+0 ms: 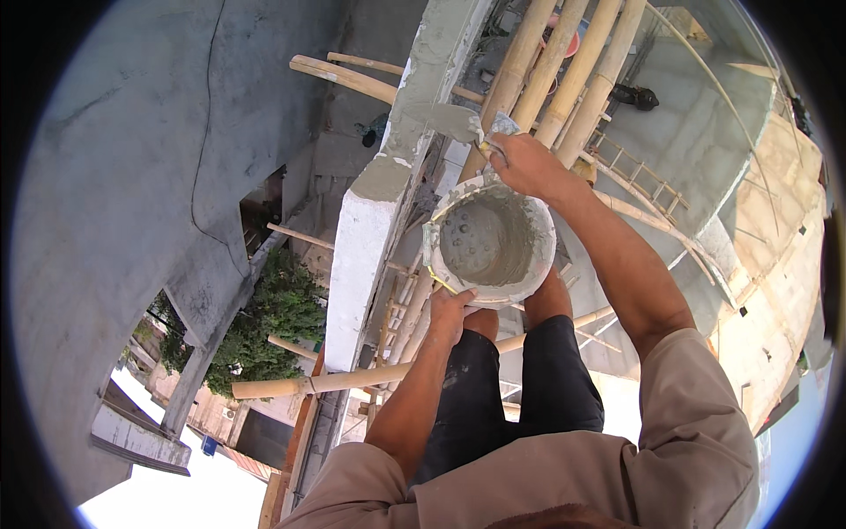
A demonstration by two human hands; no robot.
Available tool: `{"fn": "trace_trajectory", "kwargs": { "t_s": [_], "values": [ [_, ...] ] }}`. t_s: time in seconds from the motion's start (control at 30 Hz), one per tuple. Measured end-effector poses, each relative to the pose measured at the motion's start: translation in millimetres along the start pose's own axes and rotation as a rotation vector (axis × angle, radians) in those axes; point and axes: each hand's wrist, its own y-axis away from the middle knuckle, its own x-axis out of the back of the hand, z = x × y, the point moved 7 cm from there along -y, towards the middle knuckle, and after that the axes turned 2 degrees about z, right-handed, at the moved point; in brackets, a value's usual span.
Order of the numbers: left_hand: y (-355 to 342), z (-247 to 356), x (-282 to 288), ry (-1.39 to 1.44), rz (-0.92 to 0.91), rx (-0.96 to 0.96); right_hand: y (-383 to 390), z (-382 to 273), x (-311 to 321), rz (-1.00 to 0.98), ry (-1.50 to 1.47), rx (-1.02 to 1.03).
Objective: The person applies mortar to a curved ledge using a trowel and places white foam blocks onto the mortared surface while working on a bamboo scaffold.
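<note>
My left hand (451, 314) is closed on the near rim of a round, mortar-crusted bucket (546, 236), held in front of my legs. Grey wet mortar (469, 240) lies inside it, with several small pits in its surface. Past the bucket's far rim, my right hand (520, 164) grips a trowel (455, 122). The mortar-coated blade points left over the top of a narrow wall (352, 264); whether it touches cannot be told. Fresh grey mortar (386, 179) covers part of that wall top. A pale blue patch (505, 124) shows beside my right fingers, its kind unclear.
Bamboo poles (577, 75) run lengthwise ahead of me, and another bamboo pole (352, 381) crosses near my legs. Left of the wall is a deep drop with a leafy tree (264, 326) below. A large grey wall (132, 159) rises at far left. A ladder (643, 176) shows at right.
</note>
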Motion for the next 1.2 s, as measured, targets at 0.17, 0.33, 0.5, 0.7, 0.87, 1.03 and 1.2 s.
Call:
{"fn": "trace_trajectory", "kwargs": {
  "t_s": [0.17,0.33,0.5,0.7,0.87,1.03,1.2],
  "values": [
    [7.1,-0.5,-0.3,-0.002,-0.031,0.001,-27.2,29.5,26.5,0.172,-0.141,-0.017],
    [0.8,3.8,-0.9,0.013,-0.038,-0.040,-24.7,59.4,38.6,0.146,-0.152,-0.140],
    [-7.4,24.1,-1.7,-0.041,-0.054,-0.058,113.5,57.2,42.3,0.306,-0.259,-0.284],
    [-22.1,82.9,-65.3,-0.189,-0.135,-0.173,217.4,42.2,42.3,-0.026,-0.514,-0.609],
    [-77.1,134.1,-171.8,-0.077,-0.356,-0.210,264.1,56.7,73.1,0.609,-0.224,-0.514],
    [-161.2,175.8,-265.6,-0.071,-0.441,-0.261,339.4,79.9,60.4,0.573,-0.187,-0.763],
    [-201.1,187.5,-319.0,-0.095,-0.540,-0.129,402.6,83.9,64.7,0.490,0.004,-0.829]
  ]
}}
